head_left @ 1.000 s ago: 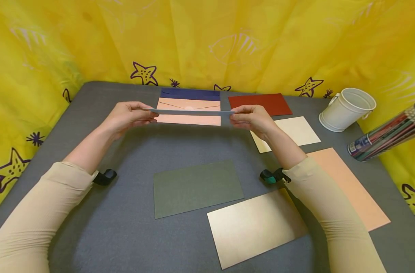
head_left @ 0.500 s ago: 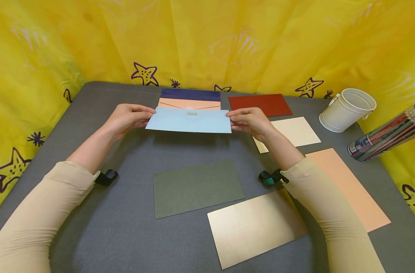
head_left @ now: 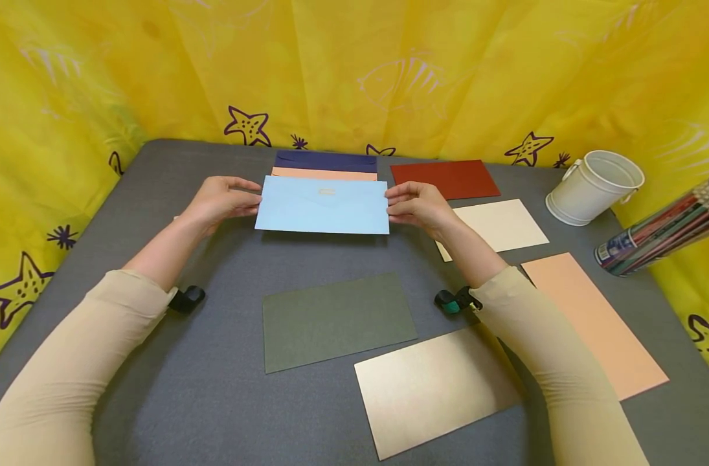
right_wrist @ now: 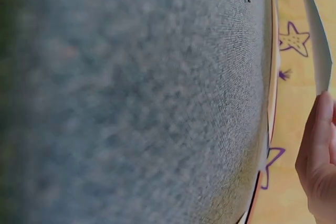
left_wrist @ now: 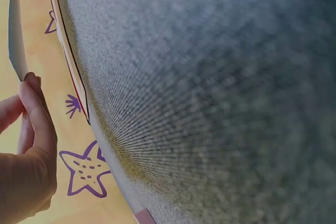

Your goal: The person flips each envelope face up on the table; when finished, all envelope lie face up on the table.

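Note:
Both hands hold a light blue envelope point(head_left: 324, 208) by its two short ends, above the table and partly over a stack of envelopes. My left hand point(head_left: 226, 199) pinches the left end between thumb and fingers; the left wrist view shows this hand point(left_wrist: 29, 156) on the envelope's edge point(left_wrist: 17, 40). On the other end, my right hand point(head_left: 419, 206) pinches likewise, seen also in the right wrist view with the envelope point(right_wrist: 317, 40). Behind it, a peach envelope point(head_left: 325, 173) shows as a strip below a dark blue envelope point(head_left: 326, 160). The rest of the peach one is hidden.
Loose on the grey table point(head_left: 214, 388) lie a dark green envelope point(head_left: 338, 323), a gold one point(head_left: 438, 391), a large peach one point(head_left: 596, 323), a cream one point(head_left: 500, 225) and a red one point(head_left: 445, 179). At right stand a white bucket point(head_left: 584, 194) and a pencil tube point(head_left: 660, 226).
The light blue envelope, seen edge-on at first, has tilted so its broad face shows. Its lower edge has come down and nearer, and it covers more of the peach envelope behind.

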Action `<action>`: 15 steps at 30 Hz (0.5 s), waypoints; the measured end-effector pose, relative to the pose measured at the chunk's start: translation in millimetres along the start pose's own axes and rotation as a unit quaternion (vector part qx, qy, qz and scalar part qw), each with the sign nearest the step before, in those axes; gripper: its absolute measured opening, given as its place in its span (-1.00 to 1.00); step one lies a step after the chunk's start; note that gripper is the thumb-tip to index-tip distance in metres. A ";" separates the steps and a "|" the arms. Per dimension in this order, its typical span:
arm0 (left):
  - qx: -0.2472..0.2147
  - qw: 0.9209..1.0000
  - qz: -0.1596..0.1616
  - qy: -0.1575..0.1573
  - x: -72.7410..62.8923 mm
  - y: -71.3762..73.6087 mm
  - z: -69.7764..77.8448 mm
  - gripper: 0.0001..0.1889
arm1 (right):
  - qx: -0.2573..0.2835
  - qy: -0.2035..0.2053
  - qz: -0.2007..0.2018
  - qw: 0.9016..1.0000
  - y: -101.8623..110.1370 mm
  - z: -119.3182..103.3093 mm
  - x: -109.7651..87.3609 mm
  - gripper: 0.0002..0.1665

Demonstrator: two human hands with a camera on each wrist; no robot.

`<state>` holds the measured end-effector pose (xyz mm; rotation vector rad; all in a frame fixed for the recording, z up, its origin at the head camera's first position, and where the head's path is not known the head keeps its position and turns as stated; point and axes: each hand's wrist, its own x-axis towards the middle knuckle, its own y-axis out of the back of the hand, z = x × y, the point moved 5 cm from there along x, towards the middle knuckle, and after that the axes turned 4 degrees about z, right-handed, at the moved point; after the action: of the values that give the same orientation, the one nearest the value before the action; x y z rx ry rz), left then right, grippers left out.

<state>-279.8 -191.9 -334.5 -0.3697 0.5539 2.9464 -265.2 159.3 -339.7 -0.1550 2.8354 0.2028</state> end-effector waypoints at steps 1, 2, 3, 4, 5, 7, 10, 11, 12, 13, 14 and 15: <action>0.001 1.000 0.002 0.000 0.7 -0.2 -0.3 -0.49 | -0.008 0.001 0.006 1.000 -0.5 -0.1 1.1 -0.51; 0.005 1.000 0.002 -0.001 1.2 -0.4 -0.5 -0.49 | -0.014 0.002 0.011 1.000 -1.0 -0.3 2.4 -0.50; 0.012 1.000 0.003 -0.003 1.6 -0.6 -0.7 -0.51 | -0.019 0.003 0.016 1.000 -1.6 -0.6 3.5 -0.48; 0.021 1.000 0.004 -0.005 2.1 -0.9 -0.9 -0.52 | -0.026 0.005 0.019 0.999 -2.3 -1.0 4.5 -0.45; 0.031 0.999 0.006 -0.006 2.8 -0.9 -1.4 -0.54 | -0.029 0.006 0.021 0.999 -3.2 -1.2 5.6 -0.42; 0.054 0.998 0.008 -0.009 3.5 -1.6 -1.8 -0.56 | -0.039 0.008 0.024 0.999 -4.9 -1.7 7.4 -0.39; 0.089 0.996 0.012 -0.010 5.1 -2.2 -3.0 -0.59 | -0.053 0.005 0.024 0.998 -7.9 -1.7 9.1 -0.40; 0.098 0.995 0.014 -0.009 5.7 -2.2 -3.5 -0.60 | -0.056 0.001 0.023 0.998 -9.0 -1.3 9.7 -0.41; 0.107 0.994 0.016 -0.008 6.1 -2.4 -3.9 -0.60 | -0.060 -0.003 0.021 0.998 -10.0 -1.0 9.6 -0.43; 0.116 0.993 0.017 -0.009 6.7 -2.3 -4.4 -0.61 | -0.063 -0.008 0.017 0.998 -11.2 -0.7 9.5 -0.43; 0.125 0.992 0.018 -0.010 6.9 -2.5 -4.5 -0.62 | -0.066 -0.012 0.013 0.998 -12.2 -0.2 9.3 -0.44; 0.134 0.991 0.019 -0.011 7.1 -2.6 -4.6 -0.63 | -0.069 -0.017 0.007 0.997 -13.2 0.3 9.2 -0.44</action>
<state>-285.2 -190.7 -341.5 -0.2999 0.9503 2.8535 -272.2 145.5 -344.4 -0.1581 2.7887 0.4011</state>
